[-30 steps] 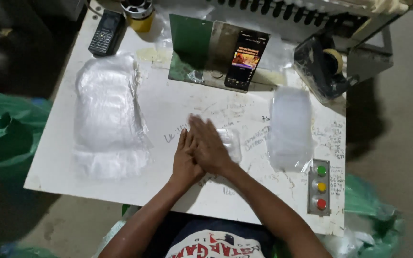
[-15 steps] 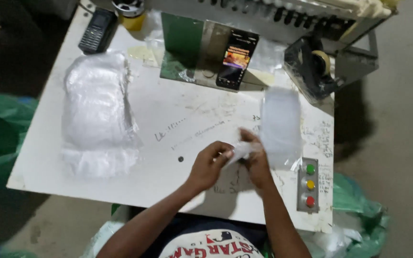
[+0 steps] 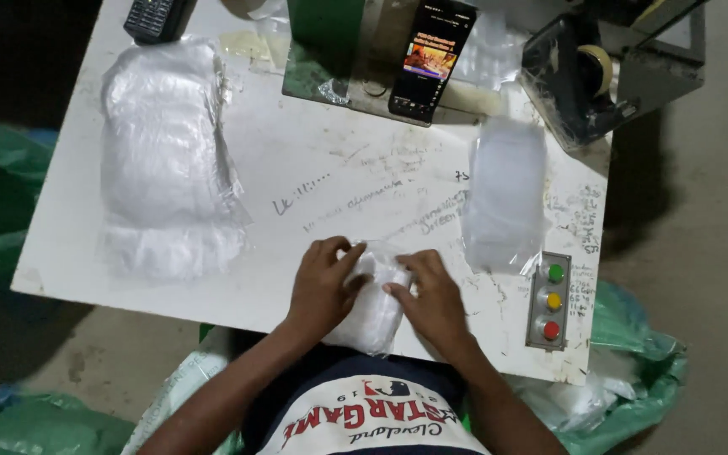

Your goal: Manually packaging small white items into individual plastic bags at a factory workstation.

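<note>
Clear plastic, small crinkled pouch (image 3: 374, 299) at near edge of white worktable (image 3: 297, 194), long axis toward body. Left hand (image 3: 320, 286) and right hand (image 3: 431, 299) flank it, fingers pinching its top corners; both equally near.

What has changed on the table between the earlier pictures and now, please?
The left hand and right hand lifted off the table, drew back toward its near edge and now both hold a small white packet. The large stack of bags, clear bag, phone and button box stayed put.
</note>
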